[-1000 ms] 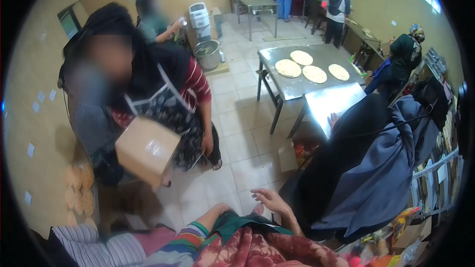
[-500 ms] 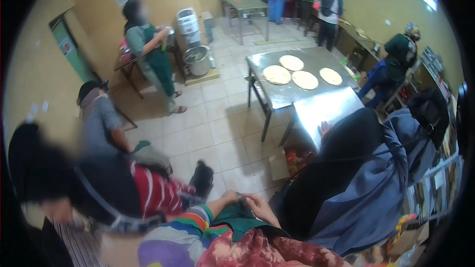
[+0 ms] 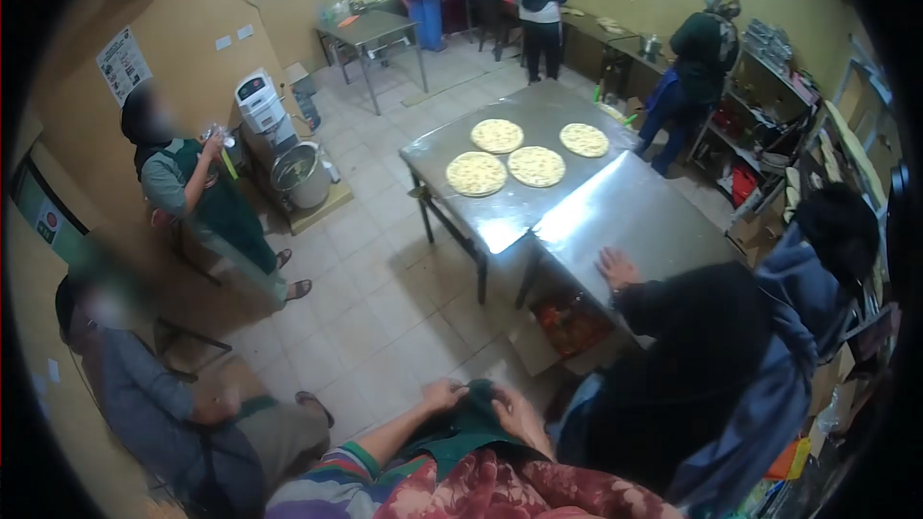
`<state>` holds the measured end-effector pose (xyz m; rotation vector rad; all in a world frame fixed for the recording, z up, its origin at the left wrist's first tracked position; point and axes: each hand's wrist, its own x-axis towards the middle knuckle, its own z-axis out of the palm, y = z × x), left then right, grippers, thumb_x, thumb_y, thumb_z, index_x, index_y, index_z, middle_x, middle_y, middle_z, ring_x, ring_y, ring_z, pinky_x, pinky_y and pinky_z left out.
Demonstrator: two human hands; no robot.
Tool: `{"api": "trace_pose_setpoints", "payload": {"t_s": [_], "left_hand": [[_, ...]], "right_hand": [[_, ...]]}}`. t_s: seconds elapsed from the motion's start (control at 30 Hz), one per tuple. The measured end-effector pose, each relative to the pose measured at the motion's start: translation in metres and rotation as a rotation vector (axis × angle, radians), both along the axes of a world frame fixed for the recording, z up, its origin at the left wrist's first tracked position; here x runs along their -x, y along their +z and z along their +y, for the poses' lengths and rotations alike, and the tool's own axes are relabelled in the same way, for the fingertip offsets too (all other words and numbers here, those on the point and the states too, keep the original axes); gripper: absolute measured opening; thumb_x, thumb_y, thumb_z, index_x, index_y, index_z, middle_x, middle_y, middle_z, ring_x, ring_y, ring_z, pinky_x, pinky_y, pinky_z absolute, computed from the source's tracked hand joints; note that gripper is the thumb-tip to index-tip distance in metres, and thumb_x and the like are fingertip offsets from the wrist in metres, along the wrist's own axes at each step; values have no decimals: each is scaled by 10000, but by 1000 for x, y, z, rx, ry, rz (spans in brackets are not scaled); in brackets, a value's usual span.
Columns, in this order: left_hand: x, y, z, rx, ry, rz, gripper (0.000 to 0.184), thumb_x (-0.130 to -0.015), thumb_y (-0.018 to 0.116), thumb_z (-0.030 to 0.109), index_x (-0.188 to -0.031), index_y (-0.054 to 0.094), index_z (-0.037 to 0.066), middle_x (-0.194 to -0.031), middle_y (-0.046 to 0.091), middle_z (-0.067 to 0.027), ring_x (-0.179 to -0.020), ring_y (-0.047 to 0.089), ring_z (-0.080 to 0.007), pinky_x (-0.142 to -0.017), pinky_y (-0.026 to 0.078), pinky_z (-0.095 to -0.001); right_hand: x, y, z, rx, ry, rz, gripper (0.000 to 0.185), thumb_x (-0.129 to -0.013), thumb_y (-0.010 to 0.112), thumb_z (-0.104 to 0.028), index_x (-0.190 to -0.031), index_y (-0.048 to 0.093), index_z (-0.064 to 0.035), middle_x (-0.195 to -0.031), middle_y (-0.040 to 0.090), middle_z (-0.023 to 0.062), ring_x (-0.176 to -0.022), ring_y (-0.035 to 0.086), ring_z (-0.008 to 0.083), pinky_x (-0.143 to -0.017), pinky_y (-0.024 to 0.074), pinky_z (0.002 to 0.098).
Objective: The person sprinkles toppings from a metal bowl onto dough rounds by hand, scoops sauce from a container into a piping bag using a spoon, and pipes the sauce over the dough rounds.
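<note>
A dark green apron [image 3: 476,415] lies over my lap, its upper edge raised between my hands. My left hand [image 3: 445,394], coming out of a striped sleeve, has its fingers closed on the apron's edge. On the other side my right hand [image 3: 510,410] grips the same cloth with bent fingers. A red floral cloth [image 3: 490,481] covers my body just below.
Flat round dough pieces [image 3: 508,166] lie on a steel table [image 3: 423,149], which adjoins a second one [image 3: 663,216]. A co-worker's hand [image 3: 615,267] rests there. A box of red packets [image 3: 569,325] stands below. Left are seated and standing people and a mixer [image 3: 269,106].
My view has turned to the right, so the tables appear further left. The close person in red stripes has left view. My hands stay on the apron, its edge now lifted more.
</note>
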<state>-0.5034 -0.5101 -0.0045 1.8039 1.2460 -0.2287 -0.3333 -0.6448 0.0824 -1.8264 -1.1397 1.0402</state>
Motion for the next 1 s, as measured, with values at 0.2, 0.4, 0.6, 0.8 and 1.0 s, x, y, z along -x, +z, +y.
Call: {"api": "trace_pose_setpoints", "payload": {"t_s": [0.2, 0.4, 0.6, 0.8, 1.0], "left_hand": [[64, 43, 85, -291, 13, -141, 279, -841, 637, 397, -966, 716, 160, -1101, 625, -65, -1083, 546, -310, -976, 258, -588], [126, 83, 165, -555, 107, -151, 214, -820, 666, 333, -878, 721, 135, -1109, 572, -7, -1126, 481, -255, -1057, 82, -656], [164, 87, 243, -603, 225, -48, 197, -794, 695, 314, -817, 725, 121, -1059, 575, 5, -1139, 472, -238, -1070, 46, -652], [190, 65, 356, -633, 379, 26, 145, -763, 724, 297, -736, 715, 154, -1032, 589, 25, -1141, 485, -227, -1067, 9, -664], [211, 84, 458, -557, 581, 92, 181, -776, 712, 322, -765, 725, 142, -1061, 583, 13, -1152, 480, -234, -1047, 41, -691]], "right_hand": [[61, -48, 141, -23, 323, -303, 652, -788, 693, -201, -1377, 420, -146, -1334, 436, 241, -1268, 373, 410, -1033, 353, 472], [111, -67, 263, -202, 595, -436, 238, -737, 674, -172, -974, 694, -154, -1305, 534, -3, -1307, 386, 257, -1035, 295, 526], [126, -63, 368, -272, 733, -536, 290, -704, 696, -163, -993, 704, -190, -1345, 514, -23, -1356, 335, 268, -1028, 257, 616], [102, -88, 511, -243, 832, -554, 286, -719, 675, -161, -999, 703, -212, -1351, 517, -32, -1366, 323, 265, -1042, 234, 636], [108, -96, 670, -174, 1037, -571, 326, -743, 651, -172, -1056, 698, -251, -1355, 515, -40, -1360, 335, 267, -1052, 234, 614]]}}
